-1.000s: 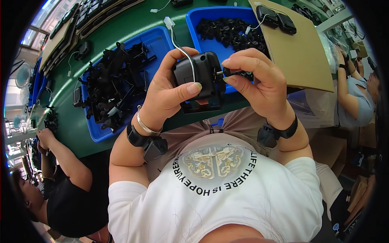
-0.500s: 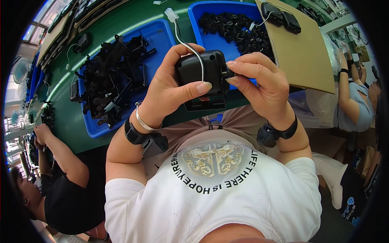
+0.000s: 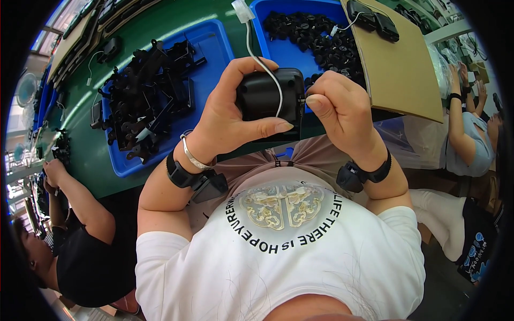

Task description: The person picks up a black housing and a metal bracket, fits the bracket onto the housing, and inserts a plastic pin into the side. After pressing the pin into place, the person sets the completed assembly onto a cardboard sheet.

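Observation:
My left hand (image 3: 222, 117) is wrapped round a black box-shaped device (image 3: 265, 99), its thumb lying across the lower front. From the device a pale cable (image 3: 251, 45) loops up over the top and ends in a white plug (image 3: 242, 10). At the device's right side, my right hand (image 3: 340, 109) is closed, thumb against curled fingers. A thin metal shank (image 3: 301, 100) shows between the device and those fingertips. The knob on its end is mostly hidden by the fingers.
A blue tray of black brackets (image 3: 152, 101) lies to the left. Behind my right hand stands another blue tray with small black knobs (image 3: 305, 35). Cardboard (image 3: 401, 69) bears more black devices (image 3: 372, 21). Co-workers sit on both sides.
The device has shifted slightly right and tilted, its lower bracket showing less. My right fingers have curled in further beside it, and the knob visible before is now mostly covered.

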A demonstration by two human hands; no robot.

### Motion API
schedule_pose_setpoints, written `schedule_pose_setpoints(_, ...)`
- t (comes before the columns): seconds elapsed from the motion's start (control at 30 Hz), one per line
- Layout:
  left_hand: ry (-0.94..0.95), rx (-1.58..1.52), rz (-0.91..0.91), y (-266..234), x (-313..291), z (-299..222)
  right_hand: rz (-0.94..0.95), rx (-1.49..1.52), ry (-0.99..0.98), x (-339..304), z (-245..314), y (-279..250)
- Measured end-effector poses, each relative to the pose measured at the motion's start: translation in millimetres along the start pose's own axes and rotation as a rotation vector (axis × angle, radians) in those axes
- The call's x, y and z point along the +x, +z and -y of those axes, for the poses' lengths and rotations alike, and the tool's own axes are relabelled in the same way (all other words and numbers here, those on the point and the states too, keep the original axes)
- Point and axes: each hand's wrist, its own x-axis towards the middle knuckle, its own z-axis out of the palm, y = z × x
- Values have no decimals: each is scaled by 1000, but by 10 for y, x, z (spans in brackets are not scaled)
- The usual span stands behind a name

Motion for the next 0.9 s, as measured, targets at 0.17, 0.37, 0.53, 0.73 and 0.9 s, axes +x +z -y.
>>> schedule_pose_setpoints(0.17, -105, -26, -33, 36, 7, -27, -54, 358, 314, -46, 32, 117)
schedule_pose_setpoints(0.37, -242, -149, -47, 58, 30, -100, -180, 372, 349, -54, 121, 161)
schedule_pose_setpoints(0.53, -236, -122, -73, 61, 7, -46, -132, 161, 190, -25, 110, 69)
schedule_pose_setpoints(0.73, -170, -118, -73, 82, -1, -10, 198, 243, 393, -100, -37, -26)
schedule_pose_setpoints(0.9, -224, -94, -94, 82, 23, -25, -169, 391, 388, -49, 108, 89)
